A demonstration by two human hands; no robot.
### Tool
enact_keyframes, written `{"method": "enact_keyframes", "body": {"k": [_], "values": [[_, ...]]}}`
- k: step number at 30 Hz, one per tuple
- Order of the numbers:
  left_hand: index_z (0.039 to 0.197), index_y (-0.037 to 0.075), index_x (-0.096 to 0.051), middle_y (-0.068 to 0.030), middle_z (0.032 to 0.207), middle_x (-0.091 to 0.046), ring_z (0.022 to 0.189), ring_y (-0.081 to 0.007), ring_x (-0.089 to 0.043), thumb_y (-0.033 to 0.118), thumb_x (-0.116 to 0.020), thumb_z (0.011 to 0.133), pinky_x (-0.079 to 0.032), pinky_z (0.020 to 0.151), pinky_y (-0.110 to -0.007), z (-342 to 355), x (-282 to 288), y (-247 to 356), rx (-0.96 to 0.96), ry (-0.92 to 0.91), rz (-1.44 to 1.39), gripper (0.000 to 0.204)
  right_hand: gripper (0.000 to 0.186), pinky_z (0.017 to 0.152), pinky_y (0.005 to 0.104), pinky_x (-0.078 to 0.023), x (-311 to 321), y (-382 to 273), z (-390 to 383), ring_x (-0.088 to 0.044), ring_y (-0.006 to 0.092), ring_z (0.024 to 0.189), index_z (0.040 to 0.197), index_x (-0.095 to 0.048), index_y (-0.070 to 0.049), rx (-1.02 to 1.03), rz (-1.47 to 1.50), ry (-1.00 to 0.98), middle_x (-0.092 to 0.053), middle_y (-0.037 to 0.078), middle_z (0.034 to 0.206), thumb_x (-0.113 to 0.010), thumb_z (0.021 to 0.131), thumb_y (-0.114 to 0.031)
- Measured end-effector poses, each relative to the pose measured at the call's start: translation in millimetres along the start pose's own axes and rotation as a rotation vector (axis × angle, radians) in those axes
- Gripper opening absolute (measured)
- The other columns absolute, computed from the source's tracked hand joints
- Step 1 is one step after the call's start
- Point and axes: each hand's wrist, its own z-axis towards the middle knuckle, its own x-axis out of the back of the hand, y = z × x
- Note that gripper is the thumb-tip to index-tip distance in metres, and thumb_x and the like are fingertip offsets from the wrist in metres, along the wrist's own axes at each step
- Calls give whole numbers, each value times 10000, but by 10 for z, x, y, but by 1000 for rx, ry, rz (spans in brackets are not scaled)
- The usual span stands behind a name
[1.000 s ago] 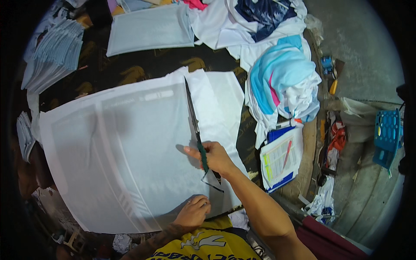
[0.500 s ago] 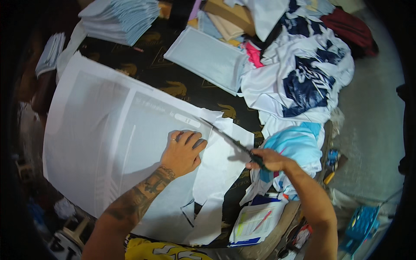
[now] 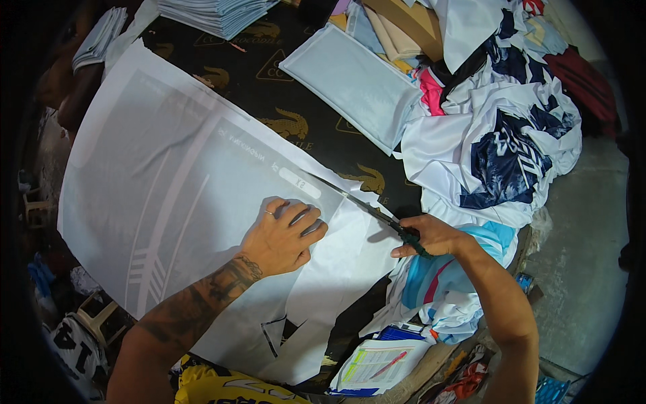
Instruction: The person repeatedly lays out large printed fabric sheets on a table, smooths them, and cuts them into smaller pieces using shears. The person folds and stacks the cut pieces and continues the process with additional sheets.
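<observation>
A large white sheet printed with pale grey shapes [image 3: 168,202] lies on a black work surface with gold motifs [image 3: 242,87]. My left hand [image 3: 286,239], fingers bent and slightly apart, rests on the sheet near its middle right. My right hand [image 3: 434,236] grips dark-handled long scissors [image 3: 390,222] at the sheet's right end. Their blades reach up-left along the upper edge, just above my left fingertips. A loose white cut piece lies below the scissors, with a dark gap near its lower end.
Folded pale stacks [image 3: 208,13] and a padded pale rectangle [image 3: 350,87] lie at the back. Heaps of white-navy fabric [image 3: 505,161] and light-blue fabric [image 3: 431,276] fill the right side. Papers with a red pen [image 3: 373,367] sit at the front right, a stool [image 3: 94,316] at lower left.
My left hand has risen from the sheet's front edge onto its middle. The scissors have swung from pointing away from me to pointing left along the upper edge. The view has turned.
</observation>
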Motion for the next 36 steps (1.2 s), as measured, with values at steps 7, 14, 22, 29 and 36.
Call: {"method": "enact_keyframes", "body": {"k": [7,14,22,29,36], "values": [[1236,199,-668,-52,1344,-600,1246,-253,-539,269,-694,821,-374,1076,-559,-2,-31,-13,4,50,-62,422,746,719,416,-484,-36,-132,-71,-616,279,731,827,-697,-12,-85,-109,-24,-616,110,720,-834,799,-745],[1241,198,-663,-56,1356,-599,1254,-252,-532,275,-702,821,-377,1076,-542,-3,-4,-16,3,31,-62,429,776,740,441,-514,-32,-436,97,-679,321,765,887,-699,-8,-13,-68,25,-651,151,742,-785,831,-778],[1253,198,-657,-52,1357,-592,1259,-247,-528,280,-697,826,-374,1085,-541,-19,-56,-32,7,46,-80,436,698,732,419,-501,-137,-366,236,-642,263,747,913,-697,-14,58,-109,105,-648,110,760,-853,829,-689],[1258,206,-661,-47,1363,-598,1270,-244,-525,280,-692,833,-365,1097,-544,-25,-90,-30,17,74,-109,432,666,667,412,-446,-72,-505,189,-565,229,695,849,-710,6,-67,-21,26,-573,78,691,-882,820,-636],[1236,194,-688,-32,1359,-613,1272,-236,-540,275,-700,828,-386,1087,-541,-21,-69,-52,19,91,-151,416,781,663,435,-493,36,-893,402,-629,287,680,790,-701,17,-12,-82,90,-620,119,677,-842,779,-751]]}}
